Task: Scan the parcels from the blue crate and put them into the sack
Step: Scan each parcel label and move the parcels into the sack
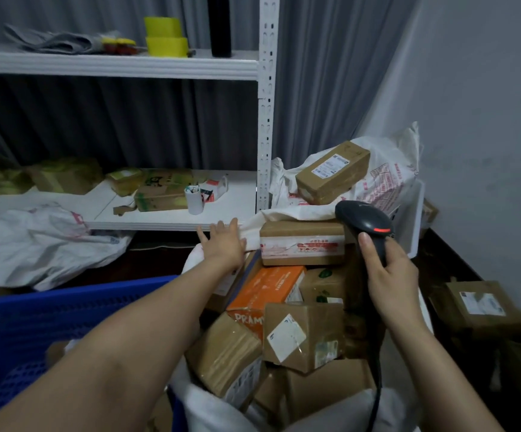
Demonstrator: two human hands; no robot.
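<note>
The left hand (223,246) is stretched out flat, fingers straight and spread, holding nothing. It lies at the far rim of the sack (190,260), at 12 o'clock from the sack's middle; whether it presses the cloth or only touches it is unclear. The right hand (388,275) is wrapped round the handle of the scanner (366,221), thumb up the back, the head aimed away over the pile.

Just at 3 o'clock of the left hand sits a taped box (302,243), flat on top of the heap. Toward 5 o'clock lie an orange box (265,288), a labelled box (302,335) and a brown box (224,353), all tilted against each other.

These parcels look like stiff cardboard, probably light to middling in weight. The tape bands are likely slick, so a grip across two opposite side faces, clear of the tape and label, seems safest.

The sack is soft white cloth and sags. It is heaped above its rim, so another parcel could slide off. The blue crate (34,322) stands at 9 o'clock of the sack, touching it; the forearm hides most of its inside. At 1 o'clock another sack (387,179) carries a long box (332,173) on top.
</note>
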